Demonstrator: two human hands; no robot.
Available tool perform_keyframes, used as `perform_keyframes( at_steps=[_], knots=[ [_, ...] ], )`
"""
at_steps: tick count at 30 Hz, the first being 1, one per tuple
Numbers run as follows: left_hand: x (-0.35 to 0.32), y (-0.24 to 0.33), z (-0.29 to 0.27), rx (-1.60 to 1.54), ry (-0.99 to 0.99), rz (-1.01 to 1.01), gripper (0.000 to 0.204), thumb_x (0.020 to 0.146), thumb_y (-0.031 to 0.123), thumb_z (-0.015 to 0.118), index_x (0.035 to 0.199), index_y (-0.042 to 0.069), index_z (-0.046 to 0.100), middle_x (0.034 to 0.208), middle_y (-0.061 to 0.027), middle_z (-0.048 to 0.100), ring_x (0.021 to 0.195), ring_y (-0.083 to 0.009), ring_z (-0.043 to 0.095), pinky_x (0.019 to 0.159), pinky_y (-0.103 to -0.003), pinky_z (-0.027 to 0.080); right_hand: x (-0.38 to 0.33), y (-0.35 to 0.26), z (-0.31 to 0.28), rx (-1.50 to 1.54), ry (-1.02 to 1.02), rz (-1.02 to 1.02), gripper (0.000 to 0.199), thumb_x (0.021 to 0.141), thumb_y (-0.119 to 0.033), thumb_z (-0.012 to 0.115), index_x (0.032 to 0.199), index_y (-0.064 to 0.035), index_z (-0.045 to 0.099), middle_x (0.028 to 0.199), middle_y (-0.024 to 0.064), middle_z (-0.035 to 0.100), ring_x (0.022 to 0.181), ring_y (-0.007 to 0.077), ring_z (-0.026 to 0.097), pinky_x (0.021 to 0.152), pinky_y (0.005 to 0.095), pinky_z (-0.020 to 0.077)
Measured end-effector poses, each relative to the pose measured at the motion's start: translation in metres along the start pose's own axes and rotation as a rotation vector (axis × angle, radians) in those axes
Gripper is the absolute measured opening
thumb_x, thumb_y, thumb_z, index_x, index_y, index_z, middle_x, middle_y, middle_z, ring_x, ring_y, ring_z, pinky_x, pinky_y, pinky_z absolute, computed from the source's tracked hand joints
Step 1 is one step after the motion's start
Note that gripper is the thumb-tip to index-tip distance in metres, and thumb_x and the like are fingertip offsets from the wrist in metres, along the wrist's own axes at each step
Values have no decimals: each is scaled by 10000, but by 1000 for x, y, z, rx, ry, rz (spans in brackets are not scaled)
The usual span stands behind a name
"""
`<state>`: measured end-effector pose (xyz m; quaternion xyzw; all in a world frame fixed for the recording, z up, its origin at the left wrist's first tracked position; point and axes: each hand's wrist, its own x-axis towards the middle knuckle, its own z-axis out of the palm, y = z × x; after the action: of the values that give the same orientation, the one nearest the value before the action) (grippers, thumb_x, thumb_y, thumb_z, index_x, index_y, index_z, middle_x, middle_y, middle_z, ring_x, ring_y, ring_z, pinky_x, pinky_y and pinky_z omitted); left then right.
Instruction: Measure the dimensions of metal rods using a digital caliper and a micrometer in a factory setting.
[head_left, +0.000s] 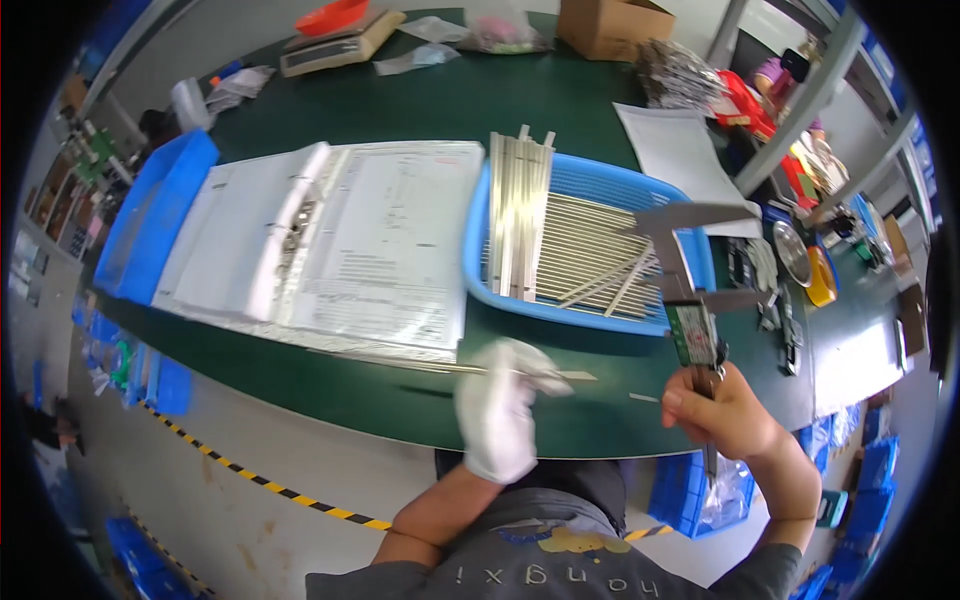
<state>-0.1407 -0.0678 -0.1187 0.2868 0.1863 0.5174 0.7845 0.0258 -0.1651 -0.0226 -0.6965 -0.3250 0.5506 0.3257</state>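
White-gloved left hand (497, 410) pinches a thin metal strip (470, 369) over the green counter (560, 100); bare right hand (718, 412) grips a digital caliper (690, 290), jaws wide, near the blue basket (600, 180).

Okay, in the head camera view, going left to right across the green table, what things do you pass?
Blue tray → open ring binder → blue basket of metal strips → digital caliper in the bare right hand. Nearer the table edge, the gloved left hand holds one long thin strip.

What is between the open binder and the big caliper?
In the head view, a blue basket of long metal strips sits between the open binder and the caliper.
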Motion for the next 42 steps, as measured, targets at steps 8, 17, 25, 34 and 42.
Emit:
perform_keyframes(
  at_steps=[8, 17, 25, 34, 42],
  knots=[
    [7, -11, 8, -352, -111, -42, 187, 860, 130, 406, 935, -24, 480, 517, 19, 302, 412, -62, 243, 394, -224, 235, 26, -12, -4, 33, -7, -136, 172, 819, -187, 548, 779, -20, 531, 717, 40, 580, 452, 23, 378, 395, 182, 281],
    [-2, -29, 35, -6, 57, -230, 89, 767, -1, 576, 850, 30, 579, 646, -7, 512, 461, -47, 404, 418, -181, 322, 43, 4, 4, 29, -116, -351, 156, 817, -167, 557, 858, -18, 578, 715, -25, 543, 539, 6, 380, 466, 173, 296],
    [7, -15, 20, 16, 130, -114, 76, 761, -33, 578, 780, 41, 577, 623, 17, 473, 430, -31, 354, 380, -186, 256, 23, 9, -28, -534, 453, -740, 361, 677, -199, 694, 944, 4, 559, 661, 71, 515, 535, 122, 458, 485, 255, 376],
    [5, -13, 27, -27, 127, -137, 80, 758, -44, 576, 794, 27, 570, 611, 33, 466, 413, -18, 321, 375, -187, 220, 18, 25, -17, -985, 649, -943, 445, 594, -28, 640, 1006, 81, 512, 613, 73, 456, 439, 188, 459, 391, 274, 368],
    [3, -9, 32, -5, 145, -154, 62, 759, -41, 572, 780, 16, 562, 578, 36, 455, 407, -18, 322, 376, -183, 222, 19, 30, -17, -1001, 615, -977, 550, 563, -37, 584, 1078, 118, 466, 601, 81, 461, 426, 180, 453, 389, 276, 377]
  ],
)
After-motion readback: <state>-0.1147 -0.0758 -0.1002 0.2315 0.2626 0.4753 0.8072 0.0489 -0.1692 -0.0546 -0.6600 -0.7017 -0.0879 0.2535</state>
